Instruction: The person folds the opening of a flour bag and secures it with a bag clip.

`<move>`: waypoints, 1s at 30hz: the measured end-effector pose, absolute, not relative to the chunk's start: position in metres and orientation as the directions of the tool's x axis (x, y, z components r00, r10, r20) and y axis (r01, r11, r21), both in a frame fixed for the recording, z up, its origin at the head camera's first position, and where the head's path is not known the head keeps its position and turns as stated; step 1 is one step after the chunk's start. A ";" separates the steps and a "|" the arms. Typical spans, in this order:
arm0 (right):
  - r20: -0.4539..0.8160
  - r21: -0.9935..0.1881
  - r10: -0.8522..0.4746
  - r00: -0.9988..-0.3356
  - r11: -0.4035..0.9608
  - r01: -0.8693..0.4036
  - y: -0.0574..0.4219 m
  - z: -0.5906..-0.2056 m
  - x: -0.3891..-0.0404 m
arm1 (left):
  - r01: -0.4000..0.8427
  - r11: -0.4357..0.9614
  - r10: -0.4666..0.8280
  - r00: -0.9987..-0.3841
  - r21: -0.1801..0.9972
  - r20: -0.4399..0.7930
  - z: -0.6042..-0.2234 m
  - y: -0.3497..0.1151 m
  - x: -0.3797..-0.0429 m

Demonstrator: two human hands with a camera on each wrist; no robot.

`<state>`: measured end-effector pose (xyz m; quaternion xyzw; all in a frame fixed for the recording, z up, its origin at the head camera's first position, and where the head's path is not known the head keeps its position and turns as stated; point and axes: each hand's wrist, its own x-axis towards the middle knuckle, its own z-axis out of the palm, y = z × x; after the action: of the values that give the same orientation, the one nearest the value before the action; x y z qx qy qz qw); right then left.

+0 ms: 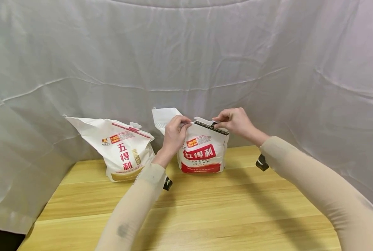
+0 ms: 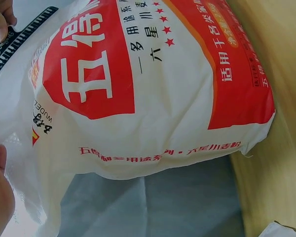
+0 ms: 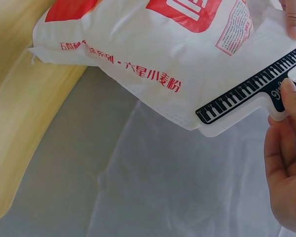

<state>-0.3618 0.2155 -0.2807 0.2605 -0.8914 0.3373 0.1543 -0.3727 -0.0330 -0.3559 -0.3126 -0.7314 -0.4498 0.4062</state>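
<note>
A white flour bag [image 1: 202,143] with red print stands on the table, its top folded toward the left. Along its top edge sits a black-and-white bag clip [image 1: 211,127] with a piano-key pattern. My right hand [image 1: 236,122] pinches the clip's grip tab between thumb and fingers, as the right wrist view also shows. At the bag's upper left edge, my left hand [image 1: 174,134] pinches the white bag material. In the left wrist view only part of the left hand [image 2: 1,197] shows, at the left border beside the bag.
A second white flour bag [image 1: 123,150] stands to the left, with a red-and-white clip [image 1: 131,130] across its top and a pointed corner sticking out leftward. A wooden table [image 1: 211,209] lies beneath. Grey cloth [image 1: 186,52] hangs behind and at the sides.
</note>
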 end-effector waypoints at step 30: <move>0.398 -0.474 -0.406 -0.823 0.676 -0.563 0.201 -0.294 -0.369 | 0.811 0.362 0.053 -0.509 0.459 0.859 -0.354 -0.035 -0.367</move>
<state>-0.3688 0.2012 -0.2938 0.2674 -0.9061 0.3004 0.1309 -0.3666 -0.0354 -0.3542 -0.2983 -0.7243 -0.4795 0.3956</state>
